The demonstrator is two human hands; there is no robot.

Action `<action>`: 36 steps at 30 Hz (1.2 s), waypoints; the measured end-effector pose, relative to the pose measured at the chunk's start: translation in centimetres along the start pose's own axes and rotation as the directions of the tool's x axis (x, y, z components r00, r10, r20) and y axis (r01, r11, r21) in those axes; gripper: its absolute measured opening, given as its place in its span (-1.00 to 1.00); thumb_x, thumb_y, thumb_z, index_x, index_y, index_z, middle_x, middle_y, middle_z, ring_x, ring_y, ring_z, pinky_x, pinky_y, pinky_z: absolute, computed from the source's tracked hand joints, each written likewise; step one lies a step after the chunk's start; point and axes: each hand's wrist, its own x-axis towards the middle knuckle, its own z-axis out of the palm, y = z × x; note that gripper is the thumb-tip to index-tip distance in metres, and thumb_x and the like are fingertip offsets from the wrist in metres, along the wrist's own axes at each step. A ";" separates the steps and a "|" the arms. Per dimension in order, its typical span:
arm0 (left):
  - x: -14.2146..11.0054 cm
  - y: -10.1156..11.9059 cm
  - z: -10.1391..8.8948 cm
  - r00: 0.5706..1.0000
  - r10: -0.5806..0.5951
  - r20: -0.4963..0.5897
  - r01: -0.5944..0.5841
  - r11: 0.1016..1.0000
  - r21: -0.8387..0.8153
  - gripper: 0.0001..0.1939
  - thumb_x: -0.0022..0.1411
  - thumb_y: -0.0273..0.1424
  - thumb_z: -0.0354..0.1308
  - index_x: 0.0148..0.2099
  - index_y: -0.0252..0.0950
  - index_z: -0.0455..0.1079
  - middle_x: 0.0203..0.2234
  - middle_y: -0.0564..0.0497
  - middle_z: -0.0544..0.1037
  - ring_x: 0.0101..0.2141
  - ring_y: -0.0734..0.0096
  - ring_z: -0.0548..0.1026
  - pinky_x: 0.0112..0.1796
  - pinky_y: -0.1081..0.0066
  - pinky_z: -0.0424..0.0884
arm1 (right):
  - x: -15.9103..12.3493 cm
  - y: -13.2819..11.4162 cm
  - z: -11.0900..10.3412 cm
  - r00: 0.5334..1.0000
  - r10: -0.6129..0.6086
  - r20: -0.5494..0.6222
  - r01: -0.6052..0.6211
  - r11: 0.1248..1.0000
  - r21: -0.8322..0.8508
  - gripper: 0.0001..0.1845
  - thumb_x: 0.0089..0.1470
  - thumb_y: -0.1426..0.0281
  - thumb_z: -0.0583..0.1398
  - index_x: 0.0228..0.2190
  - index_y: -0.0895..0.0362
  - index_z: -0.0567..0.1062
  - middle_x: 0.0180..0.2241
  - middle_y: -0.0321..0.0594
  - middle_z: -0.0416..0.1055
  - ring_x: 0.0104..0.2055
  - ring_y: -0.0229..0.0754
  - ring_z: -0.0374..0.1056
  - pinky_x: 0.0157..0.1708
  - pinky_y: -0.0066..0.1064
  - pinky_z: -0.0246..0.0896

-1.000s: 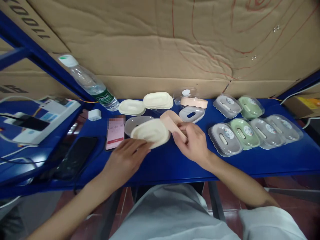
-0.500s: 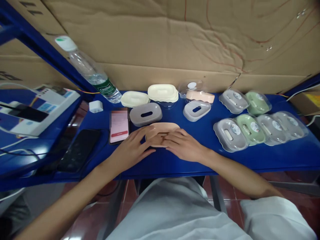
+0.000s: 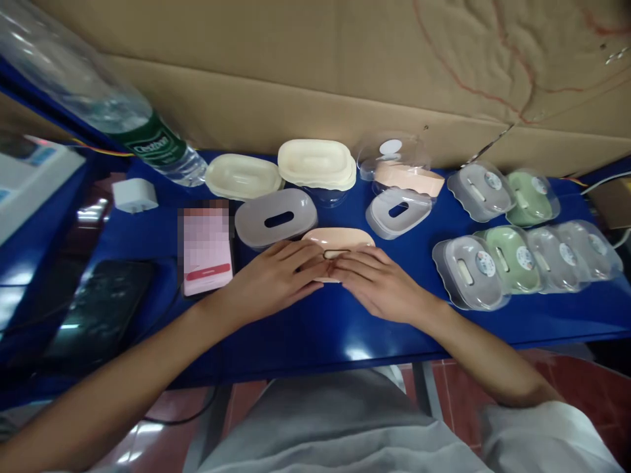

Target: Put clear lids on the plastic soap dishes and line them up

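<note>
A peach oval soap dish (image 3: 340, 235) with a slot in its middle lies on the blue table in front of me. My left hand (image 3: 283, 279) curls its fingers over the dish's left side. From the right, my right hand (image 3: 382, 282) has its fingers bent over the near edge. Both sets of fingertips meet by the slot and hide the dish's near part. Just behind my left hand sits a grey slotted dish (image 3: 256, 226). A second grey slotted dish (image 3: 414, 220) is behind my right hand, beside a peach piece (image 3: 409, 179).
Cream dishes (image 3: 244, 174) and a clear lid (image 3: 384, 161) stand along the cardboard. At right are several packed grey and green soap boxes (image 3: 470, 272). On the left are a water bottle (image 3: 152, 141), a white charger (image 3: 134, 195), a lit phone (image 3: 207, 263) and a dark phone (image 3: 98, 309).
My view has shifted and come closer to the table. My left fingers have drawn in towards my right ones near the slot. Both hands stay on the peach dish.
</note>
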 end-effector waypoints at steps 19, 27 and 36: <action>-0.6 0.5 -1.1 0.988 0.066 -0.140 -0.071 0.997 -0.031 -0.75 0.55 -0.45 0.11 0.18 -0.29 0.48 0.21 -0.25 0.58 0.26 -0.08 0.54 0.15 0.01 0.64 | -0.2 2.7 -2.5 0.757 0.555 -0.344 -0.651 0.682 -0.333 -0.43 0.52 0.24 0.12 0.43 0.12 0.29 0.39 0.14 0.39 0.44 0.20 0.30 0.40 0.13 0.16; -0.8 0.5 -0.8 0.989 0.089 -0.116 -0.097 0.993 -0.061 -0.73 0.55 -0.44 0.13 0.22 -0.34 0.46 0.23 -0.29 0.57 0.31 -0.11 0.50 0.20 -0.02 0.61 | -0.9 4.3 -2.1 0.716 0.594 -0.367 -0.695 0.658 -0.291 -0.44 0.48 0.18 0.17 0.39 0.07 0.38 0.33 0.10 0.44 0.34 0.22 0.38 0.29 0.13 0.27; -1.2 0.6 -0.6 0.995 0.004 -0.101 -0.010 0.998 -0.060 -0.50 0.55 -0.37 0.21 0.43 -0.37 0.31 0.33 -0.42 0.47 0.31 -0.13 0.51 0.21 -0.05 0.62 | -0.3 2.7 -2.0 0.795 0.484 -0.365 -0.573 0.796 -0.192 -0.66 0.45 0.27 0.24 0.18 0.00 0.55 0.20 -0.05 0.57 0.28 0.09 0.47 0.31 -0.01 0.24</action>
